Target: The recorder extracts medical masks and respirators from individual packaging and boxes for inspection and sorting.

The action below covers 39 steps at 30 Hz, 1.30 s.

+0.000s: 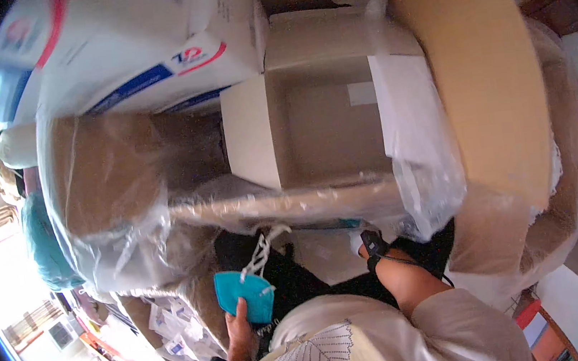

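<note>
Boxes [325, 125] wrapped in plastic crowd all around; my left hand [239, 334] holds a teal mask [245, 295], right hand [363, 243] mostly hidden, can't tell its grip.

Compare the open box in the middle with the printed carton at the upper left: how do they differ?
The open box is plain brown and empty, flaps spread; the printed carton is white with blue and red markings, and closed. The open box sits lower, and the carton overlaps its left flap. Both are cardboard, among clear plastic wrap.
</note>
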Each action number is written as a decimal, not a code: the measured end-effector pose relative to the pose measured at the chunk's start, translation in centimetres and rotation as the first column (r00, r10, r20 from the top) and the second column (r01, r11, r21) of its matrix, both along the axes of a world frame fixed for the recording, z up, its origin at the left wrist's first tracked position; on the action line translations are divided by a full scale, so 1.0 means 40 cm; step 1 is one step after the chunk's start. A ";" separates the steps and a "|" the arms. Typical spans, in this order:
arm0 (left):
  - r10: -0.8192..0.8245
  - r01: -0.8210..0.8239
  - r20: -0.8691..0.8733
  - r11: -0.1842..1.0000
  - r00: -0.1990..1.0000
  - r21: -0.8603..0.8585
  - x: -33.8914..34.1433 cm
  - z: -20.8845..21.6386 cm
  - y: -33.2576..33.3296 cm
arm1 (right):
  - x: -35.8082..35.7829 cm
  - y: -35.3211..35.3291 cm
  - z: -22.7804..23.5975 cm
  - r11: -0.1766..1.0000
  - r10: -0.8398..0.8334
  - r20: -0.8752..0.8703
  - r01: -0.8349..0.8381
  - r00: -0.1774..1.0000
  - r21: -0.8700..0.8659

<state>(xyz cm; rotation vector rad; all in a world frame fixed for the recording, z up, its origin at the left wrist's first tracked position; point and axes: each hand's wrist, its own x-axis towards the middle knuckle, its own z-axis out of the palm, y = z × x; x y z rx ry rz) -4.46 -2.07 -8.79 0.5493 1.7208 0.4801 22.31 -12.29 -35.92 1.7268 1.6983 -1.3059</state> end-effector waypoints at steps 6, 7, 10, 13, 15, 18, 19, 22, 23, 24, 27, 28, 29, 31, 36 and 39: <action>0.113 -0.126 -0.148 0.989 0.982 -0.081 0.048 -0.009 0.030 | -0.017 -0.018 -0.072 0.971 -0.239 0.040 0.238 0.970 0.039; 0.089 -0.105 -0.173 0.991 0.981 -0.082 0.037 -0.023 0.033 | -0.018 -0.010 -0.087 0.964 -0.266 0.041 0.264 0.963 0.043; 0.094 -0.122 -0.226 0.986 0.970 -0.113 -0.013 -0.059 0.023 | -0.029 -0.005 -0.116 0.940 -0.340 0.057 0.338 0.939 0.046; 0.096 -0.137 -0.274 0.982 0.957 -0.134 -0.002 -0.069 0.039 | -0.038 0.001 -0.141 0.924 -0.382 0.061 0.379 0.922 0.054; 0.089 -0.134 -0.286 0.981 0.954 -0.140 0.007 -0.074 0.051 | -0.038 -0.001 -0.144 0.915 -0.403 0.068 0.400 0.913 0.059; 0.082 -0.121 -0.281 0.985 0.956 -0.123 0.015 -0.064 0.048 | -0.030 -0.008 -0.140 0.910 -0.412 0.068 0.407 0.909 0.074; 0.069 -0.102 -0.267 0.988 0.961 -0.113 0.014 -0.066 0.053 | -0.029 -0.008 -0.138 0.908 -0.417 0.074 0.411 0.906 0.081; -0.005 -0.019 -0.209 0.993 0.978 -0.114 0.027 -0.051 0.065 | -0.023 -0.014 -0.120 0.909 -0.411 0.070 0.403 0.909 0.108; 0.000 -0.021 -0.191 0.994 0.982 -0.109 0.017 -0.056 0.066 | -0.024 -0.006 -0.120 0.909 -0.406 0.061 0.396 0.912 0.127; 0.003 -0.021 -0.174 0.994 0.985 -0.104 0.008 -0.064 0.064 | -0.021 -0.008 -0.117 0.910 -0.403 0.063 0.392 0.913 0.134; 0.059 -0.070 -0.128 0.994 0.990 -0.080 -0.035 -0.096 0.049 | 0.004 0.009 -0.107 0.905 -0.414 0.086 0.400 0.906 0.146; 0.071 -0.080 -0.116 0.994 0.991 -0.079 -0.047 -0.095 0.048 | 0.011 0.036 -0.104 0.902 -0.420 0.082 0.406 0.904 0.144; 0.071 -0.081 -0.089 0.991 0.993 -0.110 -0.028 -0.092 0.053 | 0.027 0.044 -0.109 0.900 -0.428 0.100 0.415 0.898 0.133; 0.069 -0.079 -0.099 0.992 0.993 -0.103 -0.002 -0.084 0.053 | 0.033 0.065 -0.125 0.895 -0.445 0.108 0.435 0.889 0.102; 0.069 -0.091 -0.151 0.985 0.986 -0.147 -0.012 -0.074 0.061 | 0.007 0.103 -0.158 0.888 -0.459 0.088 0.456 0.884 0.052; 0.082 -0.127 -0.231 0.974 0.970 -0.187 0.003 -0.055 0.065 | -0.012 0.100 -0.174 0.885 -0.465 0.084 0.464 0.881 0.024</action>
